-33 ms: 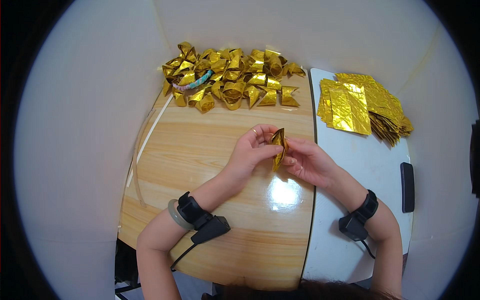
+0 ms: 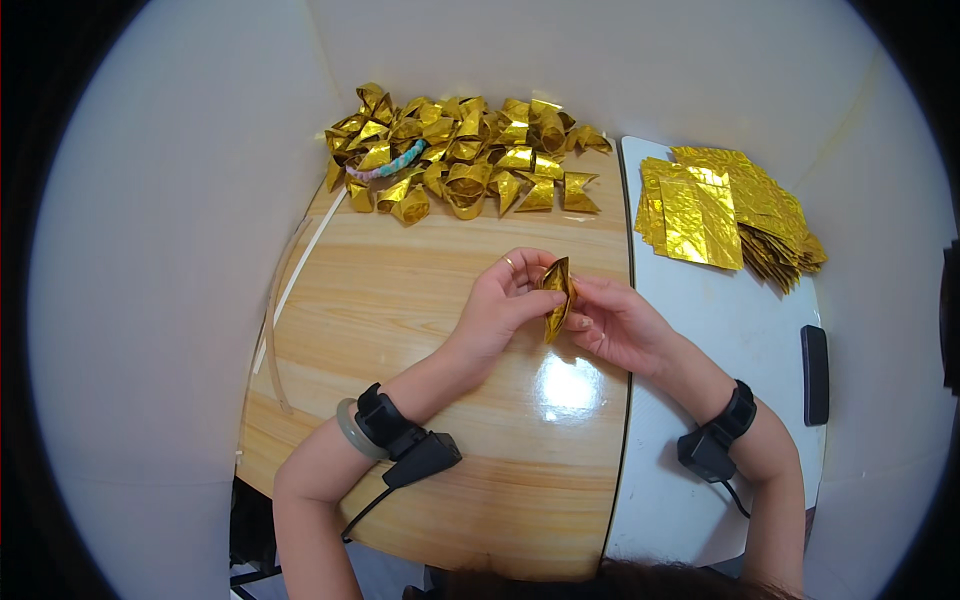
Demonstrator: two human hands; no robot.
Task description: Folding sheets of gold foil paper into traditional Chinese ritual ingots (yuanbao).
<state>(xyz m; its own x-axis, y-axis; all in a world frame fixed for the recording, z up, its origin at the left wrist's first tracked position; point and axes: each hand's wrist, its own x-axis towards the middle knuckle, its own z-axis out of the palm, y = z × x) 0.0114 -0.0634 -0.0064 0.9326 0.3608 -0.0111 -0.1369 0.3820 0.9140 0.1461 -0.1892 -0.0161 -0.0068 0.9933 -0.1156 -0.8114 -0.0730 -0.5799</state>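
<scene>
Above the wooden tabletop (image 2: 400, 330), both hands hold one folded gold foil paper ingot (image 2: 557, 318), pointed at both ends with a narrow opening along its length. My left hand (image 2: 505, 300) grips it from the left, thumb laid across its front and fingers behind. On the other side, my right hand (image 2: 625, 325) pinches its right edge with thumb and fingertips, the fingers curled. Part of the far side of the ingot is hidden by my fingers. A pile of folded gold foil ingots (image 2: 465, 190) lies at the far side of the table.
On the white board (image 2: 690, 330) at the right lie stacked flat gold foil sheets (image 2: 700, 220) and a black oblong device (image 2: 815, 375). A pastel braided band (image 2: 400, 163) rests on the pile. Pale walls (image 2: 180, 300) enclose the table. Cabled black devices (image 2: 420, 455) sit on my wrists.
</scene>
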